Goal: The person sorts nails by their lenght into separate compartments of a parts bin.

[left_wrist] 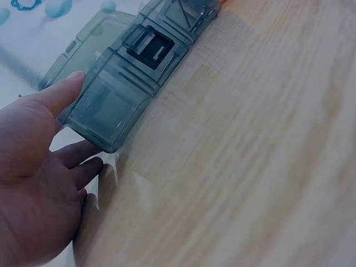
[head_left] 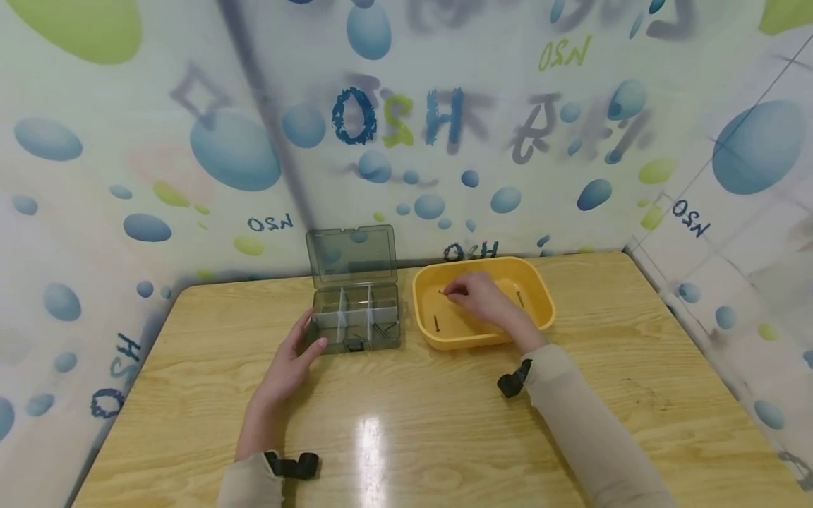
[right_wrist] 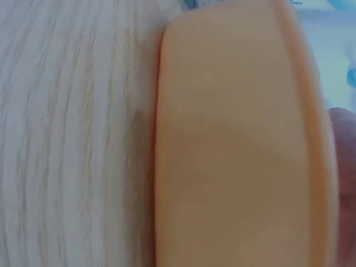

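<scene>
A translucent grey compartment box [head_left: 341, 317] stands with its hinged lid [head_left: 352, 255] raised at the back. My left hand [head_left: 292, 363] holds its front left corner, the thumb at the front edge and the fingers along the left side. Several dark screws [head_left: 384, 329] lie in the front right compartment, and a few thin pieces show in the front middle one. Inside the yellow tray [head_left: 470, 343], my right hand [head_left: 485, 300] pinches a small screw [head_left: 441, 293] between thumb and fingertips. Beneath that hand, one screw [head_left: 436, 323] lies at the tray's left and another [head_left: 520, 299] at its right.
Box and tray stand side by side near the back of a wooden table [head_left: 406, 423]. Close behind them hangs a patterned curtain [head_left: 406, 190] with blue and green drops. The tray's side wall [right_wrist: 233, 139] fills much of the right wrist view.
</scene>
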Demonstrator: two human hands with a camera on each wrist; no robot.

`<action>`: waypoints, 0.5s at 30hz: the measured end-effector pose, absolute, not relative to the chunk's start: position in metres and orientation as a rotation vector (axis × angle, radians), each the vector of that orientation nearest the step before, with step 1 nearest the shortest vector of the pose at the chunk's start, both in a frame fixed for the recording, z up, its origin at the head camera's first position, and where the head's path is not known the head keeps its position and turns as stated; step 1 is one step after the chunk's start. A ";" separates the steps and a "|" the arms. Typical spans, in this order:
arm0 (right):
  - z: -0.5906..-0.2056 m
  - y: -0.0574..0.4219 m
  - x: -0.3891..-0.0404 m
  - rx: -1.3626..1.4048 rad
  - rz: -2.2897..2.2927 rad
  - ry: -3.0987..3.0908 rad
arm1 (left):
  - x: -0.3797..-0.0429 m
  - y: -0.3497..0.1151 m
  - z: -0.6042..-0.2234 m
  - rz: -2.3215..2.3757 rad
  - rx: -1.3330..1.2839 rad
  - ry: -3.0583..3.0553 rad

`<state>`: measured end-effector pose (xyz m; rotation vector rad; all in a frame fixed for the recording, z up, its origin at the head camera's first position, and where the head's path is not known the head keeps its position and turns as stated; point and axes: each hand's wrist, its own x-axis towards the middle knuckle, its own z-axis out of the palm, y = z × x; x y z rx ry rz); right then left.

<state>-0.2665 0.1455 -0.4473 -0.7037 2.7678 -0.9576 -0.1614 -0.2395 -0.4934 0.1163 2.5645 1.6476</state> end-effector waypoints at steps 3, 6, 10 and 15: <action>-0.442 0.141 -0.262 -0.745 -1.006 2.744 | -0.161 -0.240 -0.494 1.629 0.106 2.577; -0.437 0.135 -0.257 -0.754 -1.049 2.720 | -0.161 -0.240 -0.494 1.625 0.100 2.586; -0.431 0.125 -0.251 -0.781 -1.105 2.691 | -0.161 -0.239 -0.493 1.632 0.100 2.590; -0.423 0.109 -0.242 -0.859 -1.152 2.660 | -0.160 -0.238 -0.490 1.640 0.099 2.583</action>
